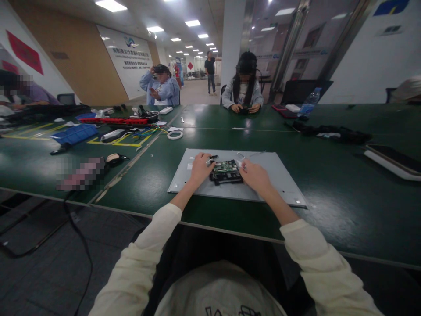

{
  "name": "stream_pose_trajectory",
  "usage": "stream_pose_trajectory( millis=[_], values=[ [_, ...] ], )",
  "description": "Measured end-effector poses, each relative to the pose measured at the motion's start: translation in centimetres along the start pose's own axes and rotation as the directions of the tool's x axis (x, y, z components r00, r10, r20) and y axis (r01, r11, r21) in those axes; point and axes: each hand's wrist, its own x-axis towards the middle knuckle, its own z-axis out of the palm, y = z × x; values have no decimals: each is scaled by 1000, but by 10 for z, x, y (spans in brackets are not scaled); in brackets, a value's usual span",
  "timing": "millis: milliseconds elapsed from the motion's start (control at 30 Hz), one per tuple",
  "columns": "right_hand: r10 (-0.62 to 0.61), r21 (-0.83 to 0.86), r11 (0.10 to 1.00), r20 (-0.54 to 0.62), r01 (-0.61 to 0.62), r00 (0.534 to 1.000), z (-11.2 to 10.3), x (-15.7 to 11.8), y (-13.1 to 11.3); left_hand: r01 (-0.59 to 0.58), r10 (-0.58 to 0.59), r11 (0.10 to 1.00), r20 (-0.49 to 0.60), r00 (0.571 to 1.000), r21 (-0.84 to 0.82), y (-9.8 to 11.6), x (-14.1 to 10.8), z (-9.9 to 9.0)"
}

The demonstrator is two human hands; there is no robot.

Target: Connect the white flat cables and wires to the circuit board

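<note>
A black device with an exposed green circuit board [226, 167] lies on a light grey panel [279, 184] on the table in front of me. My left hand [200, 170] is closed at the device's left edge, with the thumb against its side. At the right edge, my right hand [255, 175] has its fingers pinched together. Something pale shows by those fingertips, too small to name. Just behind the board, thin wire-like pieces [253, 154] rest on the panel, and a small dark part [213, 157] sits by my left fingertips.
On the green table [144, 184], a blue tray [75, 134], a roll of white tape [175, 134] and cables lie to the left. A water bottle [309, 102] stands at the far right, near a dark cloth [335, 133]. Two people sit opposite; another stands farther back.
</note>
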Motion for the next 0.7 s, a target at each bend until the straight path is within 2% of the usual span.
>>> stream_pose_trajectory(
  millis=[100, 200, 433, 533, 700],
  values=[
    [33, 17, 999, -39, -33, 999, -1, 3, 4, -21, 20, 1000, 4, 1000, 14, 2, 0, -1],
    [120, 44, 992, -113, -116, 986, -6, 8, 19, -84, 83, 996, 46, 996, 23, 5, -2, -3],
    [348, 145, 935, -199, -324, 916, -11, 16, 62, -176, 168, 984, 169, 971, 38, 7, -4, -1],
    [358, 162, 930, -186, -330, 915, -9, 16, 68, -171, 170, 985, 184, 968, -6, 6, -3, -1],
    [295, 160, 949, -164, -270, 941, -5, 16, 68, -158, 173, 984, 202, 964, -85, 6, -2, -3]
  ],
)
